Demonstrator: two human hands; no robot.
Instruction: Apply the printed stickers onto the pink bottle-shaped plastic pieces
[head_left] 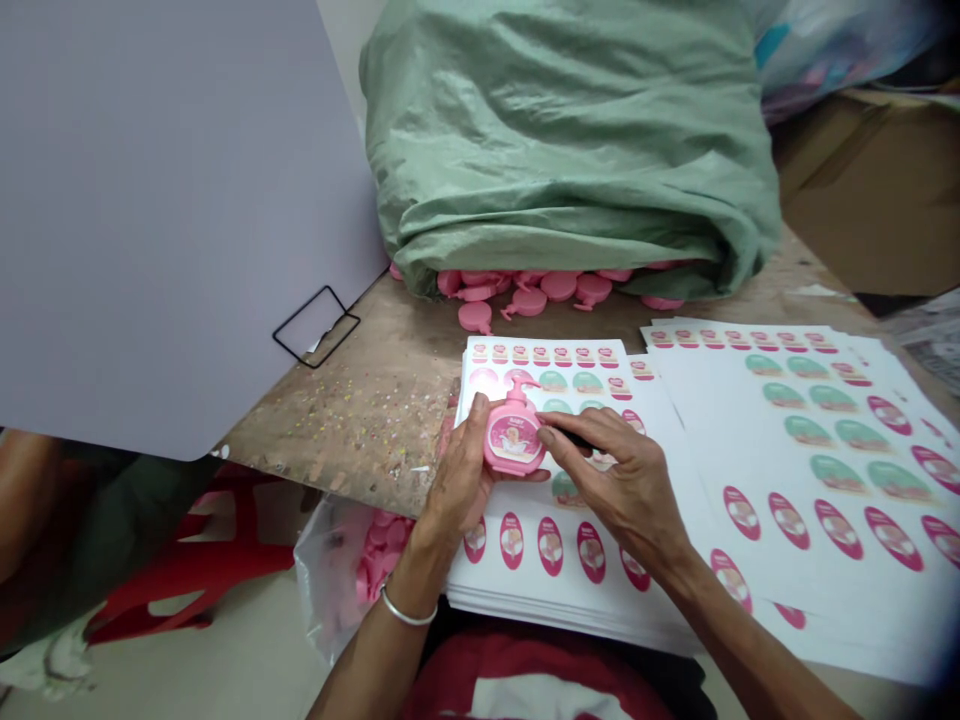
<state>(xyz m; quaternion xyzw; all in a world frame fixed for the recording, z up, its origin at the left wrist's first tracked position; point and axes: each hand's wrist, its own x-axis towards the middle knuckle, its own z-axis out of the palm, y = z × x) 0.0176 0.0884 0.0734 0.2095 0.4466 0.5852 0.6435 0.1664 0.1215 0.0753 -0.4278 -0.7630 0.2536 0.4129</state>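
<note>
My left hand [459, 480] grips a small pink toy pump bottle [514, 436] from its left side, fingers wrapped round it. An oval pink sticker shows on the bottle's front. My right hand [619, 482] touches the bottle's right edge with thumb and forefinger pressed against it. Both hands hover over a stack of white sticker sheets [525, 570] printed with pink and green oval stickers. A silver bangle sits on my left wrist.
More sticker sheets [825, 450] fan out to the right. A large green sack [570, 140] lies behind, with several pink bottle pieces [525, 295] spilling beneath it. A grey board [165, 200] stands left. A clear bag of pink parts [360, 560] hangs below the table edge, beside a red stool [195, 570].
</note>
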